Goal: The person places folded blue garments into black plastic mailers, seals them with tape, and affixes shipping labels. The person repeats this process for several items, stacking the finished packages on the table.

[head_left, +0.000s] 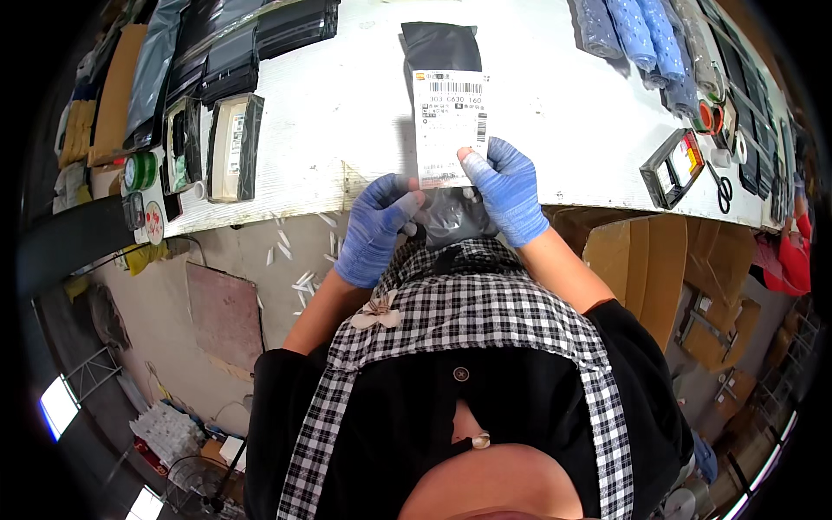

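Note:
A black plastic mailing bag (440,45) lies lengthwise at the near edge of the white table, its lower end hanging over toward my apron. On its upper face is a white shipping label (451,126) with barcodes. My right hand (511,192), in a blue fingerless glove, grips the bag's right side, its thumb pressing on the label's lower right. My left hand (373,227), gloved alike, is closed at the bag's left edge, fingertips by the label's lower left corner. The fingers beneath the bag are partly hidden.
Stacks of dark bags (230,65) and an open box of labels (236,147) stand at the left. Rolled blue fabric (631,33), another label box (673,169) and black scissors (722,188) lie right. A cardboard box (637,264) sits below the table edge; white scraps (303,282) litter the floor.

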{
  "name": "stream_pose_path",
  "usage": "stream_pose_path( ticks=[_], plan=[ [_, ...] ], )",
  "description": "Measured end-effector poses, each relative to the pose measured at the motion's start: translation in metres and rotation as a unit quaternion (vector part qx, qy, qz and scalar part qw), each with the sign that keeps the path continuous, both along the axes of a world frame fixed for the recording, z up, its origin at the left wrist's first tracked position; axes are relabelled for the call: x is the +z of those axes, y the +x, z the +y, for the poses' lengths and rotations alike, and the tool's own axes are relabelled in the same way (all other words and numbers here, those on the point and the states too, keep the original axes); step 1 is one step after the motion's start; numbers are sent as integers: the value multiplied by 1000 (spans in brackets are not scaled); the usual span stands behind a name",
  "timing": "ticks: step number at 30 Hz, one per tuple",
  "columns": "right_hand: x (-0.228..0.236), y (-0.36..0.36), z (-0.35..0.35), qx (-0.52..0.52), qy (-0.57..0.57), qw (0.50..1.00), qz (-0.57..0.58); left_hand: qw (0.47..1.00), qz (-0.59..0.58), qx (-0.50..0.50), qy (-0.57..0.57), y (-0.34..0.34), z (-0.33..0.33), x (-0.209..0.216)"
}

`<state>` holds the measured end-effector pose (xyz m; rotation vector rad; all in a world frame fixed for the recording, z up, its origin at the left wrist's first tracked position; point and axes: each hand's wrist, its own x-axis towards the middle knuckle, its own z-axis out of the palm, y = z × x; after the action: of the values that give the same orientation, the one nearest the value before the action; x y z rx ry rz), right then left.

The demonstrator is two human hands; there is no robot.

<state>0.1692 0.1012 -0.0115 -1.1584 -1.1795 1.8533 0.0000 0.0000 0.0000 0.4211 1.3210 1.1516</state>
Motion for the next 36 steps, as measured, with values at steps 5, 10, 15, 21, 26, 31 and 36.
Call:
stream_pose_path(
  ticks=[5,10,15,21,26,31,36],
  plan=[
    [5,5,-1,-7,4,1000,-7,1000,-15,-4,1,4,1,0],
    [4,6,-1,-12,45,999,-25,1000,-17,5,10,7,3,5],
    [-2,4,-4,-25,44,999,-14,1000,-4,4,22,7,3,3],
    [-2,5,-6,-30,37,999,-17,999,-4,-4,48,8,3,-2],
    [-5,4,-7,-32,60,997,-47,999,-6,3,54,9,2,-2],
    [-2,3,-5,-4,9,999,-43,997,-9,6,82,8,4,-5],
    [-24,-6,-10,-27,325,929,-175,973,131,19,190,14,-4,-13]
  ],
)
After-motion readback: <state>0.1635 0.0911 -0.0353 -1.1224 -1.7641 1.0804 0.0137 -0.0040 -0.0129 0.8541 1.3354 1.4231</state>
